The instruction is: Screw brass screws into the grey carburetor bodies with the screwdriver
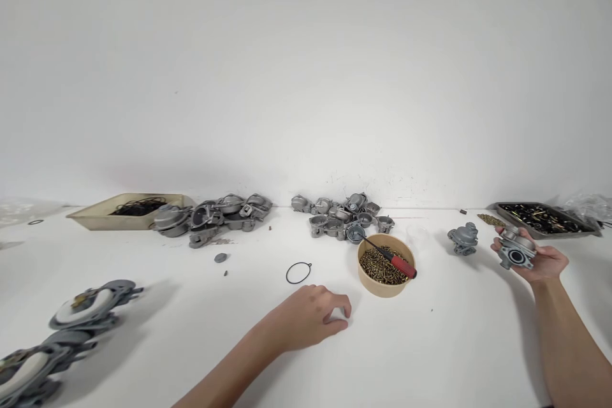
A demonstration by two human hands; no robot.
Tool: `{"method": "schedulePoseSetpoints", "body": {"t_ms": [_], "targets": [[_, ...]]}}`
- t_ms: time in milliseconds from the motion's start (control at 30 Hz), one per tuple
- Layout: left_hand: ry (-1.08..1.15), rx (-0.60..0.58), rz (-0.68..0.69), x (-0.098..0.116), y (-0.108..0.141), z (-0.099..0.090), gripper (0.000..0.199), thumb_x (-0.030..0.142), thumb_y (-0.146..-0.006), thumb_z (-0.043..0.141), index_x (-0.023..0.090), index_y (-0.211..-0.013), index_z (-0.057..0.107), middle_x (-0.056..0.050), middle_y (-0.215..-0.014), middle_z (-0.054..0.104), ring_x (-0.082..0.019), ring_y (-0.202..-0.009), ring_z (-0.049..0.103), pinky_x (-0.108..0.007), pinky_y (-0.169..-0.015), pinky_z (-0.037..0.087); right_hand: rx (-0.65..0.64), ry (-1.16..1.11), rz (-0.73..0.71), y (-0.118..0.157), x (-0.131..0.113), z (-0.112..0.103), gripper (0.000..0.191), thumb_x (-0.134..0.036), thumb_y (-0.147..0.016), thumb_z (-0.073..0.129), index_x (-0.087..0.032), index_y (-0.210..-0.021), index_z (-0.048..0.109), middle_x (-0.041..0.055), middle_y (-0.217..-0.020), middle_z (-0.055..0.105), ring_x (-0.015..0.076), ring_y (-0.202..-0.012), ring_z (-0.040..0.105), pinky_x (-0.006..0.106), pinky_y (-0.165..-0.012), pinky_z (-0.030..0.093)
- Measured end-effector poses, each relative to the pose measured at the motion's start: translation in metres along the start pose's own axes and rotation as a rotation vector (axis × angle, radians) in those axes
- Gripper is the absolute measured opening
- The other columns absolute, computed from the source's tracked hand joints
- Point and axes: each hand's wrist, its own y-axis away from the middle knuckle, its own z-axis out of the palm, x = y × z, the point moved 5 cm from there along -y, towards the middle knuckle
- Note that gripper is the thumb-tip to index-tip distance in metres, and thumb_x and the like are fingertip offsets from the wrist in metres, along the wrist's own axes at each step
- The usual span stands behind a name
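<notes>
While the right hand (545, 264) is gripping a gray metal assembly (517, 252) at frame right, the left hand (317, 316), lower center, is holding thumb and forefinger narrowly apart; between the hands a tub (382, 289) of screws (379, 262) is standing, a screwdriver (403, 266) crossing it, gray castings (335, 227) clustering behind.

It looks to me like a small-parts assembly workshop: a long white bench (421, 357) against a plain wall (306, 76), grey metal castings (229, 205) heaped in clusters, a tub (382, 289) of brass-coloured screws (375, 266) with a red-handled screwdriver (404, 266) across it, and a dark tray (571, 235) of little black parts (540, 218).
</notes>
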Motion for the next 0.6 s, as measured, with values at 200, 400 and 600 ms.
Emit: {"method": "schedulePoseSetpoints", "body": {"t_ms": [200,400,600], "targets": [[-0.004,-0.026,-0.033,0.0,0.0,0.0,0.019,0.026,-0.094,0.055,0.028,-0.098,0.073,0.003,-0.062,0.06,-0.019,-0.067,0.059,-0.028,-0.069,0.036,-0.027,-0.409,0.071,0.002,-0.007,0.004,0.024,-0.041,-0.065,0.065,-0.027,-0.083,0.064,0.0129,-0.105,0.069,0.0342,-0.089,0.066,0.059,-0.076,0.055],[0.023,-0.004,0.002,0.0,0.0,0.001,0.018,0.026,-0.093,0.055,0.028,-0.096,0.073,0.003,-0.06,0.059,-0.019,-0.065,0.059,-0.028,-0.07,0.038,0.396,-0.026,-0.133,-0.011,-0.021,-0.01,0.043,-0.043,-0.056,0.068,-0.023,-0.093,0.068,0.0063,-0.085,0.061,0.0269,-0.08,0.062,0.043,-0.068,0.053],[0.022,-0.017,-0.029,-0.002,-0.001,0.001,0.019,0.025,-0.093,0.055,0.028,-0.096,0.073,0.003,-0.059,0.058,-0.019,-0.065,0.058,-0.028,-0.068,0.036,0.508,0.357,-0.072,-0.01,-0.01,0.0,0.058,-0.044,-0.05,0.088,-0.025,-0.104,0.08,0.0,-0.063,0.052,0.0183,-0.057,0.043,0.036,-0.055,0.042]]}}
